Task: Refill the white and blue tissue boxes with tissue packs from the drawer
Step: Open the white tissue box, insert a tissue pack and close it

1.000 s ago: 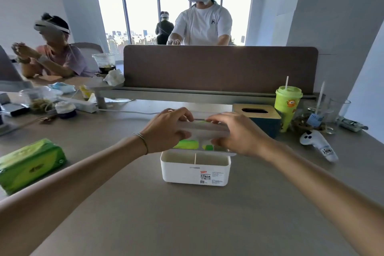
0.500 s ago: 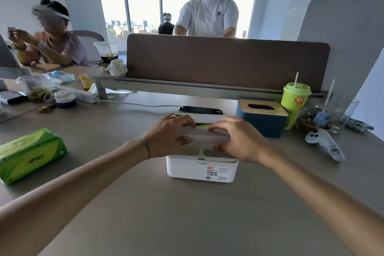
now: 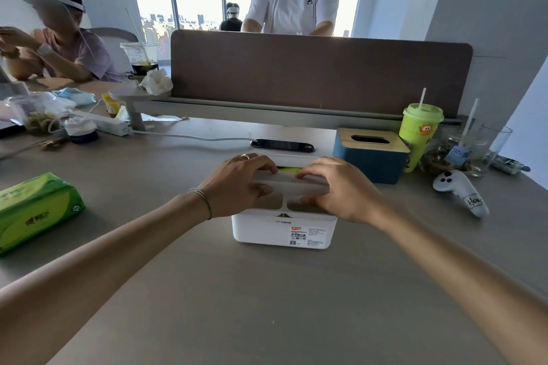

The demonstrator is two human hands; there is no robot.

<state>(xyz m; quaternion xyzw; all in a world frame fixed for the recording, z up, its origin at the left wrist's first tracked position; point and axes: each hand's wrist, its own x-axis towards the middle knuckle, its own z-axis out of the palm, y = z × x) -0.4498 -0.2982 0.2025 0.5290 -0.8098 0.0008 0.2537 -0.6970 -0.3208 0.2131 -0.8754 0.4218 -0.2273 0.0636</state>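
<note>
The white tissue box stands at the middle of the desk with a label on its front. Its white lid rests on top, and green tissue pack shows through the lid's slot. My left hand grips the lid's left end and my right hand grips its right end, fingers over the top, thumbs in the front compartments. The blue tissue box with a wooden slotted lid stands to the right behind it. A second green tissue pack lies at the left.
A dark phone lies just behind the white box. A green cup, glass jars and a white controller crowd the right. A brown divider closes the back. Clutter and a power strip lie at left; people sit and stand beyond.
Both hands brought the lid down from above the open box onto its top. The green pack inside is now mostly covered.
</note>
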